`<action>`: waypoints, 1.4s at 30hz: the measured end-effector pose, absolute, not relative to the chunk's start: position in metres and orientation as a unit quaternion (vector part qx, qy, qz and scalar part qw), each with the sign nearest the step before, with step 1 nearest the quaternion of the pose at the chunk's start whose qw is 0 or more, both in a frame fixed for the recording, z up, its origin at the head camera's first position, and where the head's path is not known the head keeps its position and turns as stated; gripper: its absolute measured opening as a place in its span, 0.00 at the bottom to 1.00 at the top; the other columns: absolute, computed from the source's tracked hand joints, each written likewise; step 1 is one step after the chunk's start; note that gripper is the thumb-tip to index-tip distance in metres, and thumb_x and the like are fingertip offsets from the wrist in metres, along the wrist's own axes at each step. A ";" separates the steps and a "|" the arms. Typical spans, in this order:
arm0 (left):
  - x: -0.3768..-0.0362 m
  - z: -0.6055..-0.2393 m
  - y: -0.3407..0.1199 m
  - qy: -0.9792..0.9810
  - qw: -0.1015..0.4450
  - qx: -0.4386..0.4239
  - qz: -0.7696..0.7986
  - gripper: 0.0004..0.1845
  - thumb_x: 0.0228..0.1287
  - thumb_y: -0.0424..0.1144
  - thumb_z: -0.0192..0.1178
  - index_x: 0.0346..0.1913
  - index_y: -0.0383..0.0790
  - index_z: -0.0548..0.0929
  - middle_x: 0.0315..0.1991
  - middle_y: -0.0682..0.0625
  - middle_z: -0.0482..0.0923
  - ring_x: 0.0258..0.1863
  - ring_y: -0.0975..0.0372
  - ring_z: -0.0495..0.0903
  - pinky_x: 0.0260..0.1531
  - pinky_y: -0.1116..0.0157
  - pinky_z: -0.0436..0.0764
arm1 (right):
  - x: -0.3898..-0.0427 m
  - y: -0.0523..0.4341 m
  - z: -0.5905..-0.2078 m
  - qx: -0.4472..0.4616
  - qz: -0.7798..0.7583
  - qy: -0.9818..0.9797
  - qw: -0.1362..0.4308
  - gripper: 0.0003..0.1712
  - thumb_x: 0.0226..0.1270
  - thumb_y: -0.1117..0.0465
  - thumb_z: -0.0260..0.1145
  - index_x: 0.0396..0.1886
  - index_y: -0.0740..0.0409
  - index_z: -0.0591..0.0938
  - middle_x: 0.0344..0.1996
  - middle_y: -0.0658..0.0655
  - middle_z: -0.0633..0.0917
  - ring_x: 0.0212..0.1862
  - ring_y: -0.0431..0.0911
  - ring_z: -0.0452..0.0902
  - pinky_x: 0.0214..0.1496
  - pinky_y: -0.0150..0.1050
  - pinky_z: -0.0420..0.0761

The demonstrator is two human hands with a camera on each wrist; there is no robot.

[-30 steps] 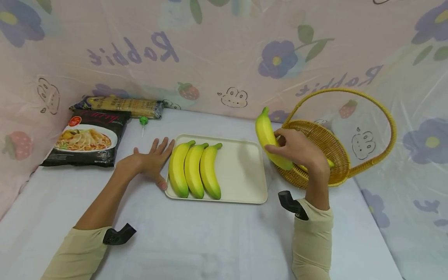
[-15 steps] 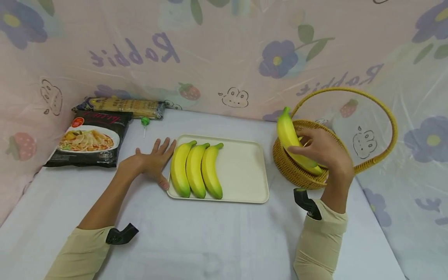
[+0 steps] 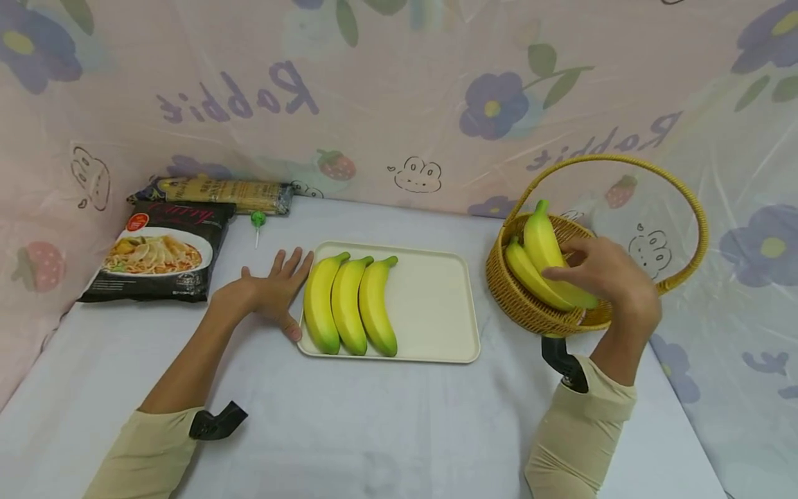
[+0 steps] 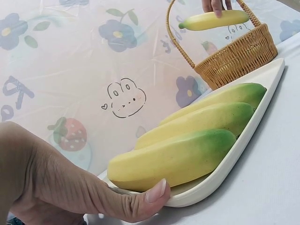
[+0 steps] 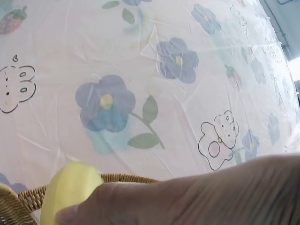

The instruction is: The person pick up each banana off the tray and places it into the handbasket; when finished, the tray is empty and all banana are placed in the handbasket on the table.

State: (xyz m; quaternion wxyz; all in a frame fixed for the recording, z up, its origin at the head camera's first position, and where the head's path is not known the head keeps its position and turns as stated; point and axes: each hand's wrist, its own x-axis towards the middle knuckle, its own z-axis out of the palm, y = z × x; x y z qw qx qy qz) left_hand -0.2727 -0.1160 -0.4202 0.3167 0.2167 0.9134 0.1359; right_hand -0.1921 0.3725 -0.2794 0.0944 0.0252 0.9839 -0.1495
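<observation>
Right hand: the right hand [image 3: 601, 274] held a yellow banana with a green tip [image 3: 551, 260] over the round woven wicker basket with a tall hoop handle [image 3: 530, 312], fingers curled round the fruit

Held banana: it was tilted, tip up, just above a second yellow banana [image 3: 526, 272] that lay inside the basket

Left hand: the left hand [image 3: 271, 290] lay flat on the white table cover [image 3: 374, 423], fingers spread, thumb touching the edge of the cream rectangular plastic tray [image 3: 436, 305]

Tray: three yellow-green bananas [image 3: 349, 301] lay side by side on its left part

Risk of slipping: the smooth fruit might have slid from a loose grip and rolled over the low basket wall

Risk of tipping: a push on the rim or handle might have tipped the light basket

Risk of tray: a nudge from the thumb might have shifted the tray
</observation>
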 end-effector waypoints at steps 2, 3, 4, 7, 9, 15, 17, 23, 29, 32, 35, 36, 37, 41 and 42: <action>-0.273 -0.420 -0.117 0.913 0.314 0.220 0.140 0.88 0.35 0.65 0.82 0.83 0.42 0.24 0.83 0.35 0.13 0.82 0.36 0.16 0.62 0.14 0.30 | -0.193 0.376 -0.280 0.034 -0.144 0.983 0.107 0.31 0.70 0.45 0.71 0.59 0.67 0.83 0.54 0.73 0.85 0.52 0.62 0.80 0.46 0.46 0.81; -0.273 -0.421 -0.117 0.913 0.314 0.219 0.139 0.89 0.33 0.66 0.82 0.83 0.42 0.24 0.83 0.36 0.13 0.82 0.36 0.16 0.62 0.14 0.29 | -0.195 0.377 -0.281 0.037 -0.140 0.983 0.113 0.34 0.70 0.45 0.71 0.62 0.68 0.81 0.56 0.74 0.84 0.53 0.62 0.80 0.48 0.49 0.82; -0.273 -0.421 -0.118 0.913 0.312 0.220 0.141 0.90 0.31 0.68 0.82 0.84 0.43 0.24 0.83 0.36 0.14 0.82 0.36 0.16 0.62 0.14 0.29 | -0.197 0.378 -0.283 0.036 -0.140 0.982 0.119 0.36 0.70 0.45 0.70 0.64 0.70 0.80 0.57 0.74 0.84 0.54 0.63 0.80 0.50 0.52 0.82; -0.274 -0.422 -0.119 0.913 0.310 0.220 0.147 0.91 0.27 0.70 0.81 0.84 0.43 0.24 0.84 0.37 0.14 0.83 0.37 0.16 0.63 0.15 0.27 | -0.208 0.379 -0.292 0.013 -0.129 0.983 0.131 0.32 0.70 0.46 0.71 0.58 0.69 0.83 0.48 0.70 0.86 0.47 0.58 0.80 0.47 0.47 0.81; -0.274 -0.423 -0.120 0.913 0.312 0.218 0.149 0.92 0.26 0.71 0.81 0.84 0.44 0.24 0.84 0.37 0.13 0.82 0.37 0.16 0.63 0.15 0.26 | -0.217 0.378 -0.300 0.000 -0.132 0.981 0.144 0.27 0.69 0.47 0.72 0.51 0.67 0.85 0.37 0.64 0.84 0.40 0.52 0.78 0.40 0.41 0.77; -0.275 -0.425 -0.120 0.912 0.316 0.216 0.146 0.91 0.27 0.70 0.81 0.84 0.43 0.24 0.83 0.36 0.12 0.82 0.37 0.15 0.62 0.14 0.28 | -0.240 0.374 -0.322 0.007 -0.153 0.967 0.203 0.25 0.67 0.49 0.72 0.16 0.52 0.72 0.16 0.45 0.65 0.23 0.40 0.60 0.27 0.34 0.63; -0.276 -0.424 -0.119 0.912 0.317 0.216 0.144 0.90 0.30 0.67 0.82 0.83 0.42 0.24 0.83 0.36 0.13 0.82 0.36 0.15 0.62 0.14 0.28 | -0.245 0.374 -0.326 0.009 -0.155 0.963 0.220 0.28 0.67 0.49 0.71 0.14 0.48 0.67 0.13 0.44 0.60 0.21 0.39 0.56 0.26 0.34 0.62; -0.273 -0.421 -0.118 0.911 0.318 0.216 0.152 0.89 0.33 0.67 0.82 0.84 0.44 0.24 0.83 0.37 0.13 0.82 0.37 0.15 0.62 0.15 0.27 | -0.254 0.376 -0.338 0.000 -0.153 0.957 0.247 0.23 0.71 0.53 0.68 0.16 0.53 0.75 0.11 0.44 0.66 0.20 0.39 0.64 0.27 0.34 0.67; -0.275 -0.428 -0.119 0.913 0.308 0.220 0.148 0.90 0.29 0.69 0.81 0.84 0.46 0.24 0.83 0.38 0.13 0.82 0.37 0.15 0.60 0.14 0.27 | -0.260 0.375 -0.344 0.007 -0.157 0.953 0.257 0.23 0.72 0.57 0.68 0.15 0.56 0.76 0.10 0.45 0.68 0.17 0.37 0.63 0.27 0.32 0.68; -0.276 -0.428 -0.120 0.914 0.312 0.214 0.149 0.90 0.29 0.70 0.81 0.84 0.47 0.23 0.83 0.40 0.12 0.82 0.39 0.14 0.62 0.15 0.27 | -0.260 0.375 -0.343 0.008 -0.151 0.957 0.247 0.20 0.72 0.56 0.70 0.21 0.62 0.82 0.11 0.46 0.70 0.19 0.38 0.66 0.28 0.33 0.70; -0.275 -0.426 -0.120 0.913 0.311 0.214 0.151 0.90 0.29 0.70 0.81 0.84 0.46 0.24 0.83 0.39 0.12 0.82 0.38 0.15 0.62 0.15 0.27 | -0.258 0.375 -0.340 0.017 -0.152 0.961 0.230 0.19 0.71 0.55 0.71 0.38 0.70 0.88 0.17 0.50 0.79 0.25 0.42 0.74 0.32 0.34 0.75; -0.274 -0.425 -0.120 0.914 0.312 0.213 0.149 0.90 0.29 0.69 0.81 0.84 0.46 0.23 0.83 0.39 0.12 0.82 0.39 0.14 0.62 0.15 0.27 | -0.258 0.375 -0.338 0.021 -0.153 0.962 0.224 0.21 0.70 0.54 0.72 0.44 0.72 0.88 0.20 0.53 0.82 0.28 0.44 0.77 0.33 0.35 0.77; -0.274 -0.423 -0.119 0.913 0.312 0.214 0.151 0.90 0.30 0.68 0.82 0.84 0.45 0.23 0.83 0.38 0.12 0.82 0.38 0.15 0.62 0.15 0.27 | -0.257 0.374 -0.338 0.026 -0.155 0.963 0.220 0.23 0.70 0.54 0.73 0.48 0.74 0.87 0.23 0.55 0.85 0.30 0.45 0.78 0.35 0.35 0.78; -0.272 -0.419 -0.118 0.913 0.314 0.217 0.147 0.89 0.32 0.66 0.83 0.84 0.43 0.24 0.83 0.36 0.13 0.82 0.36 0.15 0.62 0.15 0.27 | -0.256 0.373 -0.338 0.028 -0.154 0.963 0.221 0.25 0.70 0.56 0.72 0.54 0.75 0.85 0.28 0.58 0.87 0.32 0.46 0.80 0.36 0.34 0.79; -0.271 -0.419 -0.118 0.913 0.316 0.214 0.145 0.89 0.32 0.66 0.82 0.84 0.44 0.23 0.83 0.37 0.12 0.82 0.37 0.15 0.63 0.15 0.27 | -0.257 0.373 -0.338 0.024 -0.153 0.962 0.224 0.25 0.70 0.56 0.72 0.54 0.75 0.84 0.28 0.57 0.86 0.31 0.45 0.79 0.35 0.34 0.79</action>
